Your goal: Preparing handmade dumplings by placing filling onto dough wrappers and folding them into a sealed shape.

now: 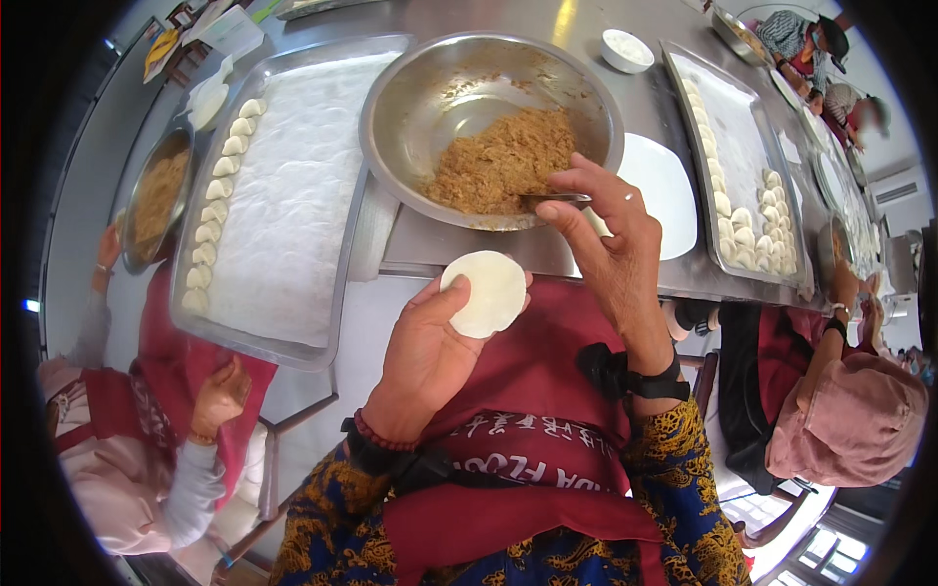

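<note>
A flat round dough wrapper lies across the fingers of my left hand, pinned by the thumb. No filling shows on it. My right hand pinches a metal utensil, perhaps a spoon or spreader, at the near rim of a large steel mixing bowl. The utensil's tip meets a brown minced filling heaped on the bowl's near right side. Behind my right hand stands a white square plate, partly covered by the hand, with a bit of pale dough showing beside my fingers.
Left of the bowl, a metal tray carries a column of folded dumplings. Another tray on the right holds more dumplings. A small white bowl stands at the back. Co-workers sit close on both sides; a second filling bowl is at far left.
</note>
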A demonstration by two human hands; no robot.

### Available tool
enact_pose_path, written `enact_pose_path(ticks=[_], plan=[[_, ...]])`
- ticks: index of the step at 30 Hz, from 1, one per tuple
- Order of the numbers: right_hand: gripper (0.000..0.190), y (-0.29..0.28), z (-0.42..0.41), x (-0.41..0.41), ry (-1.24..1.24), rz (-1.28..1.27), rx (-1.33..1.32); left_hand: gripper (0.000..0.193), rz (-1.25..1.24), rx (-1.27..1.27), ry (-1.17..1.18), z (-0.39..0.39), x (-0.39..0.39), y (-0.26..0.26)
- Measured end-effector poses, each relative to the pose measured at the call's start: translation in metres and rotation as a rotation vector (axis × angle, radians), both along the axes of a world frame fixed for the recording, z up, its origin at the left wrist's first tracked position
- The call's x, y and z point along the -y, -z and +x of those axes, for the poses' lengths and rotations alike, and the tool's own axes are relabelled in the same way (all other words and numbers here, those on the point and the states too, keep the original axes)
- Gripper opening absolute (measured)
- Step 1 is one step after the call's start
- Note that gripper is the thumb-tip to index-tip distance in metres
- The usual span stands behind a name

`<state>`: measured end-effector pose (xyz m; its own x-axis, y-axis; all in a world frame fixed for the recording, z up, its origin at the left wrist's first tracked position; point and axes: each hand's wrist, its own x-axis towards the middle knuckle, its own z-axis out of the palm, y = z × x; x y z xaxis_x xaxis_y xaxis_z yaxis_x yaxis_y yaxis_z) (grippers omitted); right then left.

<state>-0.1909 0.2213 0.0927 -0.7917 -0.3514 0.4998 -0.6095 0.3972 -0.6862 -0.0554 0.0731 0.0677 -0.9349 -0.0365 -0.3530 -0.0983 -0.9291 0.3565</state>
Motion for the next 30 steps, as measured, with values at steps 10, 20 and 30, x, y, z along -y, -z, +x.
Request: enact_pose_path(ticks=[10,20,30], plan=[[0.015,-0.039,-0.016,-0.019,-0.092,-0.002,0.17,0.036,0.03,0.058,-0.052,0.008,0.013,0.004],[0.022,-0.006,-0.083,-0.022,0.034,-0.128,0.06,0.037,0.037,0.07,-0.018,0.005,0.008,0.003],[0.018,-0.011,-0.028,-0.029,-0.089,-0.118,0.235,0.039,0.021,0.062,-0.009,-0.002,0.011,0.002]])
